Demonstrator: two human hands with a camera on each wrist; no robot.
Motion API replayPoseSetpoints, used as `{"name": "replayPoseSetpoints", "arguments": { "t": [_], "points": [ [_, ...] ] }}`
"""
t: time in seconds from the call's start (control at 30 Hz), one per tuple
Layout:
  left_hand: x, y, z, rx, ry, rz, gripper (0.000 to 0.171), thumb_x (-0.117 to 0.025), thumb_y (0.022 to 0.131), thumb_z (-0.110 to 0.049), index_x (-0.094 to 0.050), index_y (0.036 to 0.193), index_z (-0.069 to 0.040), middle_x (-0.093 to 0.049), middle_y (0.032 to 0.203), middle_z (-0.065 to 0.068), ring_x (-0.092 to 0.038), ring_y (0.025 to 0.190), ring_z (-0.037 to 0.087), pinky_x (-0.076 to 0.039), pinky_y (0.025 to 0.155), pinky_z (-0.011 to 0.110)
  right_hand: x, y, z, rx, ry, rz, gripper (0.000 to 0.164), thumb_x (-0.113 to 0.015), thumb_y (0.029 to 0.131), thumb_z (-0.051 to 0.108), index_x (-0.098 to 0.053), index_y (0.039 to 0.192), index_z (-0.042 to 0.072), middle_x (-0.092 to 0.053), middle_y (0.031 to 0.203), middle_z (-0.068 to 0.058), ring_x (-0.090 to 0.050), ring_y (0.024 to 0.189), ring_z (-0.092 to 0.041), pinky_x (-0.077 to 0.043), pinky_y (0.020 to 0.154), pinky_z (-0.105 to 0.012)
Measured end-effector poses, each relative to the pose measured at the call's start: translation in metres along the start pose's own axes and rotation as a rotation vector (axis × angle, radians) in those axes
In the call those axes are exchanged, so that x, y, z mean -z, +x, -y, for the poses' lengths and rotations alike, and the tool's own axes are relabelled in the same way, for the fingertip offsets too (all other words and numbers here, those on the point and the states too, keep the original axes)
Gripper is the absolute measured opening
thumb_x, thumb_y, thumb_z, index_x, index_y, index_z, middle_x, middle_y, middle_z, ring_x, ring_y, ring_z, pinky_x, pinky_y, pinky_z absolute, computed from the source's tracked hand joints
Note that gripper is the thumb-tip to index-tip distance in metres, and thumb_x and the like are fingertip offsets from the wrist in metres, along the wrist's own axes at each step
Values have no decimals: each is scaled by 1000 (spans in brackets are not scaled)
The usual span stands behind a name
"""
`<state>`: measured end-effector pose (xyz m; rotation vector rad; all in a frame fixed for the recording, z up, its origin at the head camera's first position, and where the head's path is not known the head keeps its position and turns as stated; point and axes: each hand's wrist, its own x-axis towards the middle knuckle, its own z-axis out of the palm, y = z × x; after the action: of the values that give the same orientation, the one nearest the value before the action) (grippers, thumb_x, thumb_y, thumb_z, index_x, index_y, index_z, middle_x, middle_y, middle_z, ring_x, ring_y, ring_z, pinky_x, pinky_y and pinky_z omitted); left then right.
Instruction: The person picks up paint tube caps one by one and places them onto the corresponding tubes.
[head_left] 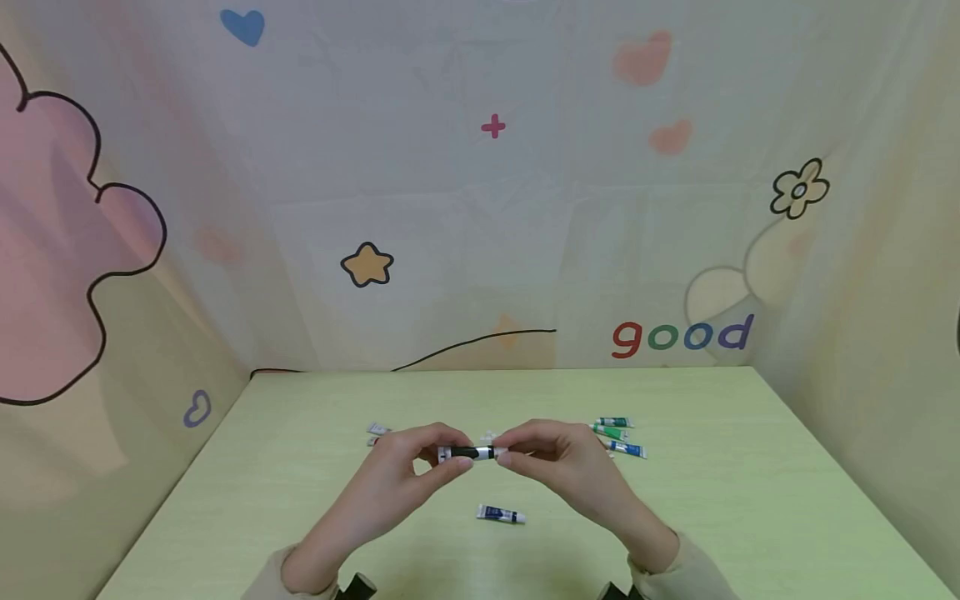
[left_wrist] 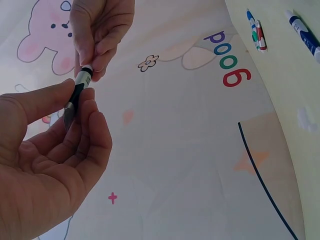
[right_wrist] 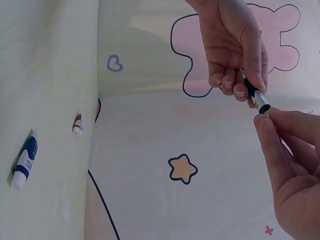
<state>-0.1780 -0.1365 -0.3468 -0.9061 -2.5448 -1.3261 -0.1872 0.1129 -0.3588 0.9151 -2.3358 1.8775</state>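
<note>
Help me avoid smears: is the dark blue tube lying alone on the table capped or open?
Capped: a white cap covers one end of the tube, just beyond its dark band.

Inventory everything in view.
Table: 1, pale green, below
Backdrop: 1, pale printed, behind
Held tube: 1, black and white, centre
Navy tube: 1, navy, near side
Green tubes: 2, green, right
Blue tube: 1, blue, right
Red tube: 1, red, right
Left tubes: 2 visible, pale, reddish, left
White item: count unclear, white, centre
Sleeves: 2, beige, bottom
Wrist devices: 2, black, bottom
Left grip: 1, on held tube
Right grip: 1, on its end
</note>
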Motion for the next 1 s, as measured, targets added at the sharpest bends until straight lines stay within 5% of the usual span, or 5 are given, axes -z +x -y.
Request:
{"name": "replayPoseSetpoints", "arguments": {
  "t": [0.43, 0.7, 1.0],
  "points": [
    [-6, -1, -5, -83, -21, -87, 15, -71, 95, -33, -73, 107, -24, -69, 92, -16, -61, 79, 9, -51, 70, 29, -3, -6, 4, 17, -2, -79, 16, -73, 94, 17, -76, 107, 9, -75, 97, -5, -71, 81, -21, -59, 78, -34],
    [-3, -1, -9, -63, -91, -75, 17, -71, 95, -36, -72, 110, -28, -69, 92, -15, -64, 80, 12, -51, 68, 29, -1, -11, 9, 249, -113, -82, 21, -74, 92, 6, -75, 112, 8, -75, 101, -4, -72, 82, -19, -60, 72, -33],
    [0, -6, -14, -62, -119, -46, 16, -71, 95, -34, -72, 109, -28, -70, 96, -15, -64, 82, 12, -52, 69, 30, -4, -14, 11, 381, -263, -127, 18, -76, 89, 6, -75, 107, 11, -75, 96, 1, -71, 78, -11, -59, 69, -29]
  ]
}}
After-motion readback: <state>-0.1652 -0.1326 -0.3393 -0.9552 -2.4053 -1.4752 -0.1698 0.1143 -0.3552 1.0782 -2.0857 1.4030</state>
